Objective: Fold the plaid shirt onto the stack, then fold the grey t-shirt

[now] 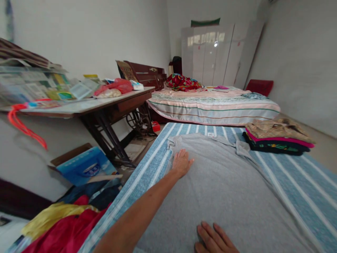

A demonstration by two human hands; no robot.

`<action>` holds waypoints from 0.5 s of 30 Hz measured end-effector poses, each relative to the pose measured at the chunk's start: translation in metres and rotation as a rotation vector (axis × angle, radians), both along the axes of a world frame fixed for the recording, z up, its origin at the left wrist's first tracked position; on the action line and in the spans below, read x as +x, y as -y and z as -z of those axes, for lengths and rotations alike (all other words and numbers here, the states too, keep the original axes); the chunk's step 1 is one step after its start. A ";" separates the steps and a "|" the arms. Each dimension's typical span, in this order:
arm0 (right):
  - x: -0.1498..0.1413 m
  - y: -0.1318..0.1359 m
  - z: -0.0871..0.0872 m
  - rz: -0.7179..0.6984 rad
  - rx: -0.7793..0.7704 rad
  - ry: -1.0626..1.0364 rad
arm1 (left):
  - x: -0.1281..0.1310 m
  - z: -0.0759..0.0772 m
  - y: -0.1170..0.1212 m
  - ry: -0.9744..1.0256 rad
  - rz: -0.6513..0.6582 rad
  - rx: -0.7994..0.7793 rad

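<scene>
A grey T-shirt [223,186] lies spread face down or face up, I cannot tell which, on a blue-and-white striped bed cover [271,165]. Its collar, with a small white size label [210,134], points away from me. My left hand [181,162] rests flat on the shirt near its far left shoulder, fingers stretched out. Lower down, close to the bottom of the view, my right hand [214,239] also lies on the cloth with its fingers extended; its wrist is out of view. Neither hand grips the fabric.
A stack of folded clothes [279,137] sits at the bed's far right. On the left stands a sewing-machine table [105,102] bearing boxes and bags. Red and yellow clothes [65,221] and a blue box [89,167] are below it. Another bed [210,105] and a wardrobe [210,56] stand behind.
</scene>
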State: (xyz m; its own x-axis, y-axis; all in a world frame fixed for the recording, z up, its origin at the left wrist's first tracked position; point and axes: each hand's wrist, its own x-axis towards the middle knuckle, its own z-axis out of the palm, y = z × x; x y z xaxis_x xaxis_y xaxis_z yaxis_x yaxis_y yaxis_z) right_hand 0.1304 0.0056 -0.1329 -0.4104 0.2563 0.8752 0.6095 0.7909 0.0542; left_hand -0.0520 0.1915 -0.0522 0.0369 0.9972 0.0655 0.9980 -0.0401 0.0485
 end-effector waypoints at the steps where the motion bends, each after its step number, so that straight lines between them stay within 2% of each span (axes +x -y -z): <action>1: 0.010 -0.003 -0.010 -0.070 0.032 0.197 | 0.001 -0.001 0.007 0.001 0.007 -0.002; 2: 0.020 -0.005 -0.019 -0.111 0.048 0.311 | 0.002 -0.002 0.015 0.003 0.016 -0.009; 5: 0.039 -0.009 -0.034 -0.163 0.042 0.374 | 0.001 0.002 0.036 0.019 0.049 -0.054; 9: 0.039 -0.002 -0.034 -0.175 -0.035 0.402 | -0.003 0.009 0.049 0.046 0.056 -0.123; 15: 0.034 0.007 -0.032 -0.131 -0.132 0.359 | -0.008 0.008 0.046 0.064 0.056 -0.084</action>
State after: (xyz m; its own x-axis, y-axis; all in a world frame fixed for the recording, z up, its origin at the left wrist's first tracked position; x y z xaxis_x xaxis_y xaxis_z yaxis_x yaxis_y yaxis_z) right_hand 0.1645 -0.0018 -0.1010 -0.7205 0.2819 0.6335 0.4639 0.8750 0.1383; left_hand -0.0604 0.1456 -0.0603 0.0912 0.9957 -0.0144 0.9891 -0.0889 0.1176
